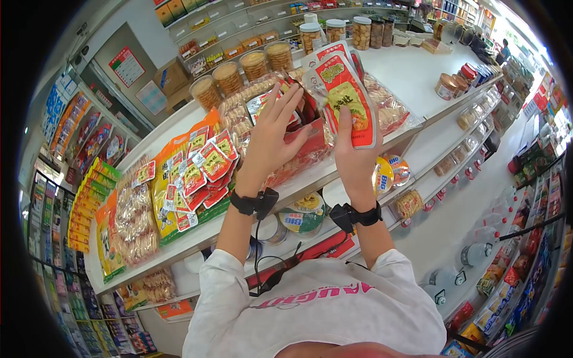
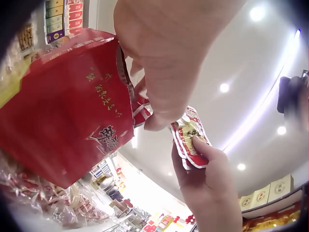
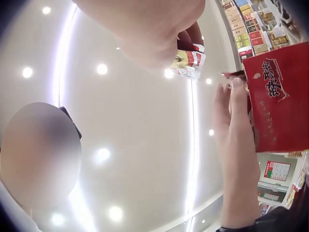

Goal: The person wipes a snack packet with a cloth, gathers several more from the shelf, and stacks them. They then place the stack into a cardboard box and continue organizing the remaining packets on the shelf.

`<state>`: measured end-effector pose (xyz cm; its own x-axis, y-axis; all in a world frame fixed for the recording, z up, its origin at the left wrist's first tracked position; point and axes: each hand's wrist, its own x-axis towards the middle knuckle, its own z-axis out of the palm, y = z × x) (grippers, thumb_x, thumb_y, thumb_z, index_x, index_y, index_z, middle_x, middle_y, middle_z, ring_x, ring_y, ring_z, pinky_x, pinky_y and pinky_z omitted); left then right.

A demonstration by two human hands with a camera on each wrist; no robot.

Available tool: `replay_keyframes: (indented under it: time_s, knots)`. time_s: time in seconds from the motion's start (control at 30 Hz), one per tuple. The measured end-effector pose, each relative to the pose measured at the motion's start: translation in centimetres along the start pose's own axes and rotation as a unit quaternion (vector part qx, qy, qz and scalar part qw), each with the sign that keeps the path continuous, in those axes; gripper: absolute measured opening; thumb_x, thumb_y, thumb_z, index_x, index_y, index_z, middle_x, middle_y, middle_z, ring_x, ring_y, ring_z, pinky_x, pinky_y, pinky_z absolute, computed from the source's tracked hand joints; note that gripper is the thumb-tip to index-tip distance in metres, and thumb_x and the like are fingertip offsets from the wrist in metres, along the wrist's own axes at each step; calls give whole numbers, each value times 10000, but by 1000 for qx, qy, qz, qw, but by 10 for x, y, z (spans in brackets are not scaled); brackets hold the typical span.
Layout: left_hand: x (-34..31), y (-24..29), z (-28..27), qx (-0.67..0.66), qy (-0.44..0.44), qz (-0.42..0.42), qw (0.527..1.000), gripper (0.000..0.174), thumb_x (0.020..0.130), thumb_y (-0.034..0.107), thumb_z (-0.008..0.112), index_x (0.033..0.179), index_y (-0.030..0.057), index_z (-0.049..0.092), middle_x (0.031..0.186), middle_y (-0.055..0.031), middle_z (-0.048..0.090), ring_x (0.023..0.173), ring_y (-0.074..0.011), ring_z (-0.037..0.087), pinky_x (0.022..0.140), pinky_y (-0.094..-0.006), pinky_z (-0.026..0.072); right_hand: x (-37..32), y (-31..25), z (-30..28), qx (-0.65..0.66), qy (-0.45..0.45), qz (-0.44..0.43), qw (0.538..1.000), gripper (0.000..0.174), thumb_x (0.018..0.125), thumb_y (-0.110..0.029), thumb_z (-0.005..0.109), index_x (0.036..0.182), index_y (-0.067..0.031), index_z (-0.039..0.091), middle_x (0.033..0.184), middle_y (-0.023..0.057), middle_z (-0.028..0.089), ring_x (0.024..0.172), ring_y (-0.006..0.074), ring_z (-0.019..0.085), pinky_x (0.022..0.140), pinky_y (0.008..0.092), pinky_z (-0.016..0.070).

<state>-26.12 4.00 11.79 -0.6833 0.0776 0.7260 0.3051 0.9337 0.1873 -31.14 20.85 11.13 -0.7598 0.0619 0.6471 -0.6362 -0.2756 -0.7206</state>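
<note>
Several flat red-and-yellow packets are fanned upright in the right hand, its thumb across the front one. The left wrist view shows the same packets from below, fingers behind them. To their left, the left hand lies over the open side of a red box, fingers fairly straight and thumb spread. In the right wrist view its fingertips are at the edge of the box; in the left wrist view something red and silver shows by them. Whether they touch contents is hidden.
Small red packets lie piled on large yellow bags left of the box. Bagged round biscuits cover more of the counter. Clear jars stand behind. Shelves below the counter edge hold instant noodle tubs.
</note>
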Motion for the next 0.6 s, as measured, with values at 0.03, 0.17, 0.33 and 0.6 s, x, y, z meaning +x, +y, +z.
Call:
replay_keyframes:
  time_s: [0.03, 0.17, 0.33, 0.6]
  knots:
    - [-1, -1, -1, -2, 12, -4, 1000, 698, 886, 222, 794, 1509, 88, 511, 1544, -152, 496, 1503, -395, 388, 1168, -497, 422, -1, 3, 4, -3, -6, -5, 1000, 371, 1018, -46, 627, 1372, 47, 572, 1147, 164, 719, 988, 197, 717, 852, 336, 567]
    - [-5, -4, -5, -13, 55, -20, 998, 656, 864, 188, 811, 1455, 72, 551, 1455, -170, 539, 1405, -400, 496, 1096, -474, 488, -4, 5, 15, -107, -39, -89, 989, 448, 998, -10, 605, 1440, 20, 535, 1230, 215, 669, 1082, 322, 679, 935, 401, 531]
    - [-9, -12, -1, -27, 66, -15, 997, 622, 861, 159, 808, 1420, 56, 556, 1419, -185, 552, 1288, -406, 580, 1046, -448, 513, 7, 8, 31, -217, -76, -190, 955, 506, 969, -9, 585, 1470, -19, 519, 1289, 232, 626, 1155, 417, 606, 986, 470, 487]
    - [-9, -8, 3, -84, 93, -10, 992, 843, 828, 109, 765, 1595, 183, 423, 1328, -207, 560, 1217, -409, 578, 1022, -470, 505, 18, 17, 52, -261, -90, -160, 948, 382, 953, -105, 674, 1320, -29, 603, 1169, 200, 656, 1062, 389, 629, 914, 456, 514]
